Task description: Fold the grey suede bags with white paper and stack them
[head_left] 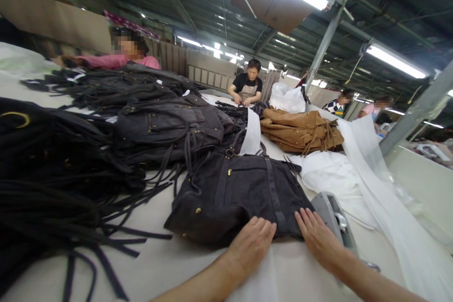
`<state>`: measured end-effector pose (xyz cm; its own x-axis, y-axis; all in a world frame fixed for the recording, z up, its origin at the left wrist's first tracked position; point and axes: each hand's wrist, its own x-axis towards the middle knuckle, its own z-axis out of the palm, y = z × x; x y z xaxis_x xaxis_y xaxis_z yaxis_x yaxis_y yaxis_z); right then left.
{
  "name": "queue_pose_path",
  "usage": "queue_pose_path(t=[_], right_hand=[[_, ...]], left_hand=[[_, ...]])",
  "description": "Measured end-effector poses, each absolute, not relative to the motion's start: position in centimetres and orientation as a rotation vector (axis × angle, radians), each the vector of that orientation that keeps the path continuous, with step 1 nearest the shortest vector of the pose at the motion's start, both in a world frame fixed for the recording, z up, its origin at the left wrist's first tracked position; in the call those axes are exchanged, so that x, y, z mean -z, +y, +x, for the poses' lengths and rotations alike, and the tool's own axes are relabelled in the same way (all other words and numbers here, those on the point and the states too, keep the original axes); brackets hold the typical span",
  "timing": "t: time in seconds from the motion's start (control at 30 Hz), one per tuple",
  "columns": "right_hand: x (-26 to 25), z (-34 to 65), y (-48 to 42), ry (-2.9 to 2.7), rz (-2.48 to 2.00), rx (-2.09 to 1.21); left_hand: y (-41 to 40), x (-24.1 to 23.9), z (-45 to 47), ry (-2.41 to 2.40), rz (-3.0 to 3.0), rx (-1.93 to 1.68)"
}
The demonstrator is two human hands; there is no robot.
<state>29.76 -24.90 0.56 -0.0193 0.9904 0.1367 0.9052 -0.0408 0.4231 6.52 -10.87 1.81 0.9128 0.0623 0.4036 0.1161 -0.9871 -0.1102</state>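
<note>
A black handbag [247, 188] with straps, a zipped front pocket and brass-coloured fittings lies on the table before me. My left hand [251, 240] is at its near edge, knuckles up, fingers bent together over the bag; the thumb is hidden. On the bag's near right corner rests my right hand [316, 236], its fingers stretched out and slightly apart. Just beyond that hand stands a grey tape dispenser-like object [331, 219] with a shiny metal part. A strip of white wrapping sheet [252, 132] rises behind the bag's handles.
Black bags [166, 125] with long dangling straps are heaped on the left. Brown bags [300, 127] lie behind on the right. White sheeting [385, 198] covers the table's right side. Across the table a person [247, 87] works with both hands; another person in pink [106, 60] is farther left.
</note>
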Motion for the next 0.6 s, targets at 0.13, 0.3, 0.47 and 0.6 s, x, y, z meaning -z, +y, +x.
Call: queue_pose_path(t=[0.13,0.3,0.47,0.6], right_hand=[[-7.6,27.7,-21.2,2.163,1.939,-0.277],[-8.7,23.3,-16.2,2.541,2.204,-0.231],[1.7,23.9,-17.4,2.587,2.42,-0.21],[3.9,25.3,-17.9,2.601,2.389,-0.11]], left_hand=[[-11.1,-1.8,6.4,-0.152,-2.943,0.606],[-11.5,-1.4,6.1,-0.169,-2.909,0.665],[-11.9,-2.8,4.9,-0.035,-2.917,0.68],[-10.7,-7.8,0.6,-0.243,-2.963,0.746]])
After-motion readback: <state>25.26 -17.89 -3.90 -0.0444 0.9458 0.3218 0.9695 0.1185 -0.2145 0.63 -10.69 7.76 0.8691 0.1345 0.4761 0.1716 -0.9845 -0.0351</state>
